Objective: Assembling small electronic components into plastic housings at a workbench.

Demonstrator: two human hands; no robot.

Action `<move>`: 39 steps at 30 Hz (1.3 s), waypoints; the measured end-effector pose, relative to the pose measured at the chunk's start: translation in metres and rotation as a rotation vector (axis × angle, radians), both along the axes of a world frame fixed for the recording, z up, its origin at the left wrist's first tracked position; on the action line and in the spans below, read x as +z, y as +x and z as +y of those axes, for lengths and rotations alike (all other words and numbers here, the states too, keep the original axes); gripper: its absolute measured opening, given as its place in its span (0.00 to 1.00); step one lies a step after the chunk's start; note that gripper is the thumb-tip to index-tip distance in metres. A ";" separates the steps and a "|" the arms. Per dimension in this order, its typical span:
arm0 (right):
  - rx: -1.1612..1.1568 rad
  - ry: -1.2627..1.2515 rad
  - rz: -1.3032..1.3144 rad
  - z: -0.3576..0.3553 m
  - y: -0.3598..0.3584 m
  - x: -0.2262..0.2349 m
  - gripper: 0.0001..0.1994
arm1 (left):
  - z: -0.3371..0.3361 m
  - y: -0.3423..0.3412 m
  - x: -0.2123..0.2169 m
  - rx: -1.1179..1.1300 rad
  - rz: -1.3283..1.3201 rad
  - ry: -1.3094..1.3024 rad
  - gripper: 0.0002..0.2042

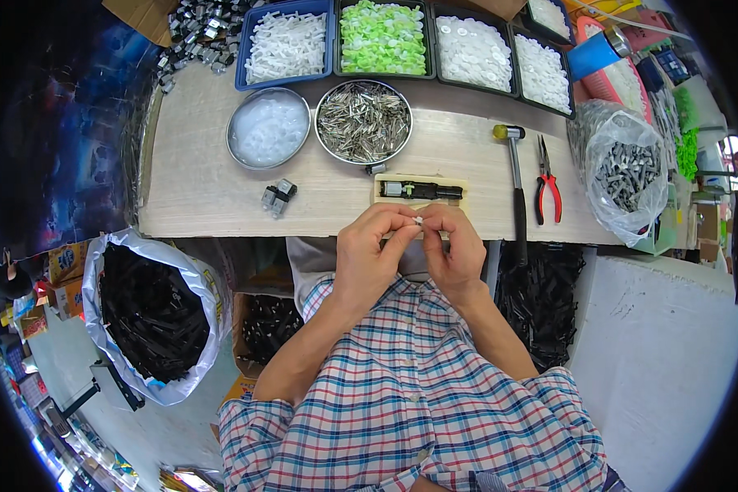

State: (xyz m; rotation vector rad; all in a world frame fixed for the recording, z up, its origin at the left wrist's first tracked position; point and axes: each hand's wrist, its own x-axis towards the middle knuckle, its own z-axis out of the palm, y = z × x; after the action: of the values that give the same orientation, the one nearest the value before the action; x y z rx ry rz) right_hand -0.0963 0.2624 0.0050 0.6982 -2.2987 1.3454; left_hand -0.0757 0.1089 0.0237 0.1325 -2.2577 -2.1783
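At the far left, off the bench [197,197], a white sack [152,316] of black parts stands on the floor. On the bench, left of centre, lie a small grey clip [278,196] and, farther off, a bowl of clear bits [268,128]; beside it to the right sits a bowl of metal pins [363,121]. At the near edge, in the middle, the left hand [369,258] and the right hand [455,250] meet fingertip to fingertip, both grips pinched on one small white piece [418,220] held between them just above the bench edge. Just beyond the hands a black part [422,190] lies in a wooden jig [459,182]. To the right lie a hammer [517,189], then red pliers [548,185], then a clear bag of grey parts [627,172].
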 end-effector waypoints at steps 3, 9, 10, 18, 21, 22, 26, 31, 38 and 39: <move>0.020 0.080 -0.007 0.006 -0.008 0.004 0.14 | -0.004 0.005 -0.012 0.031 0.286 -0.290 0.03; -0.064 0.348 0.044 0.015 -0.038 -0.003 0.12 | -0.005 0.009 -0.022 -0.077 0.618 -0.803 0.11; -0.063 0.400 0.061 0.014 -0.041 -0.003 0.12 | -0.002 0.009 -0.026 -0.115 0.618 -0.821 0.12; -0.003 0.401 0.056 0.012 -0.046 -0.010 0.11 | 0.006 0.005 -0.043 -0.187 0.571 -0.945 0.13; 0.012 0.397 0.028 0.014 -0.046 -0.013 0.11 | 0.007 0.005 -0.044 -0.185 0.577 -0.969 0.12; 0.017 0.396 0.010 0.014 -0.046 -0.013 0.10 | 0.009 0.005 -0.045 -0.185 0.574 -0.975 0.13; 0.030 0.375 0.005 0.018 -0.047 -0.012 0.10 | 0.015 0.005 -0.041 -0.194 0.561 -0.997 0.16; 0.042 0.330 0.009 0.019 -0.049 -0.012 0.10 | 0.028 0.011 -0.041 -0.214 0.518 -1.071 0.19; 0.102 0.405 -0.049 0.027 -0.058 0.009 0.09 | 0.034 0.012 -0.052 -0.224 0.559 -1.219 0.21; 0.178 0.393 -0.104 0.031 -0.065 0.016 0.09 | 0.031 0.012 -0.052 -0.235 0.542 -1.172 0.20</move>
State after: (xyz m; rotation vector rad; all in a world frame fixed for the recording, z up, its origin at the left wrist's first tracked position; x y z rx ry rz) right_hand -0.1608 0.2933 0.0207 0.9959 -2.6730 1.0261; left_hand -0.0640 0.1401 -0.0286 -0.6410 -2.7676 -0.4903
